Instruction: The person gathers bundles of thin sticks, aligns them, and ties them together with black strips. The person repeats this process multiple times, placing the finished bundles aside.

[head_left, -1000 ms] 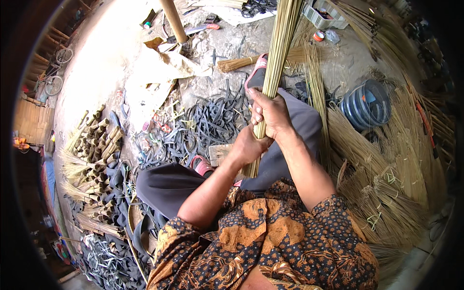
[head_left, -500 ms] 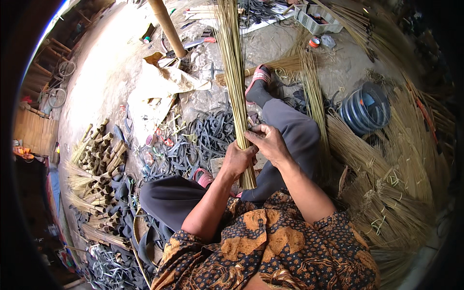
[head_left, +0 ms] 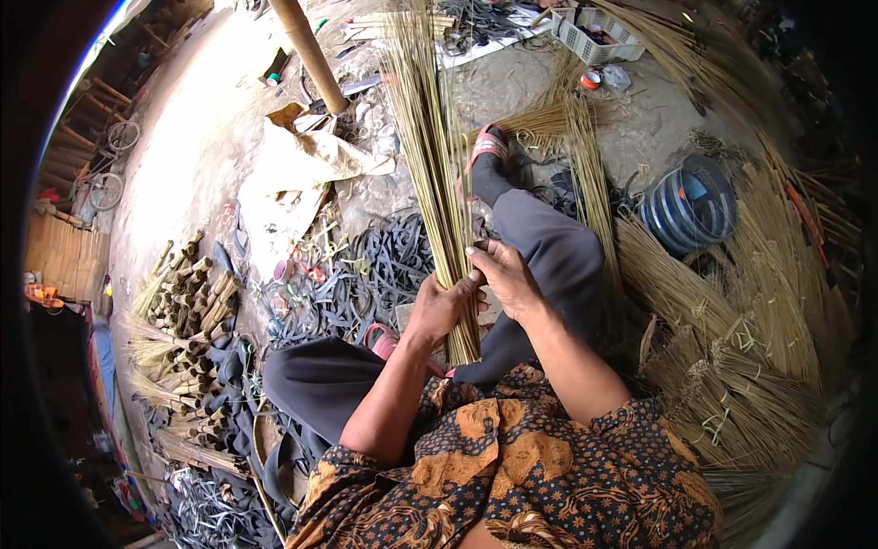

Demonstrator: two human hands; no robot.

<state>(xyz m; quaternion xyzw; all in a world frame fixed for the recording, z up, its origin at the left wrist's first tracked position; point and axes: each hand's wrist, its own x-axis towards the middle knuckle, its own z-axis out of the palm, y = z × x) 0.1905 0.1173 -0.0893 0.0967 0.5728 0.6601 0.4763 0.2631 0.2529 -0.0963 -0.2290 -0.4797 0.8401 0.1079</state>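
A long bundle of thin broom sticks [head_left: 423, 156] stands upright before me, its cut butt ends at the bottom and its fine tips fanning out at the top. My left hand [head_left: 444, 309] is wrapped round it low down, with the butt ends showing beneath the fist. Close on the right, my right hand [head_left: 508, 279] is closed with thumb and fingers pinched at the bundle's edge, where a few thin sticks stand apart from the rest. Behind the bundle lies a heap of black rubber strips [head_left: 389, 261].
Several short tied bundles [head_left: 187, 320] are stacked at left. More long stick bundles [head_left: 677, 284] lie at right, beside a dark ribbed bucket [head_left: 688, 206]. A bamboo post [head_left: 311, 55] and a white plastic crate [head_left: 594, 38] stand farther off. Crumpled sacking [head_left: 315, 160] lies on the floor.
The bundle's upper part has tilted left and its tips have spread apart. A few sticks at its right edge now stand separate beside my right hand. Both hands stay close together.
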